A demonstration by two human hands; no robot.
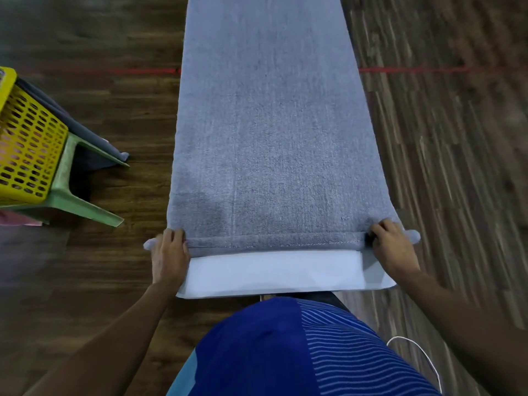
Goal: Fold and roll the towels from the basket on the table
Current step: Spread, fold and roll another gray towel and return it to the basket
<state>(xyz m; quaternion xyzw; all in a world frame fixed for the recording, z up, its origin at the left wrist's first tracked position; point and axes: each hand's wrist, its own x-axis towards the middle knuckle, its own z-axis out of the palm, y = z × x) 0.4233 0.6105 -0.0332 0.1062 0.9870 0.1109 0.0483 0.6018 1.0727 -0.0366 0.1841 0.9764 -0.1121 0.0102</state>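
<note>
From the head camera, a grey-blue towel [268, 124] is lying flat and lengthwise on a narrow table [271, 274], running from the middle of the picture up to 12 o'clock. A white strip of the table top is showing below the towel at 6 o'clock. The towel's near edge is turned over into a thin roll that is running across the table from side to side.

The left hand [170, 252] is sitting at 7 o'clock on the left end of that roll, its fingers curling over the towel and holding it, with a small corner of cloth sticking out past the knuckles. The right hand [395, 247] is sitting at 5 o'clock on the right end, its fingers bending down onto the roll and gripping it, with another corner poking out beside it.

At 9 o'clock a yellow basket [28, 144] is resting on a green stool [71, 181], well apart from the table, and a dark cloth [85, 130] is hanging beside it. A red line [414, 70] is crossing the wooden floor [457, 167] behind the table. A white cable [423, 358] is trailing at 5 o'clock beside the person's blue shirt [257, 352].
</note>
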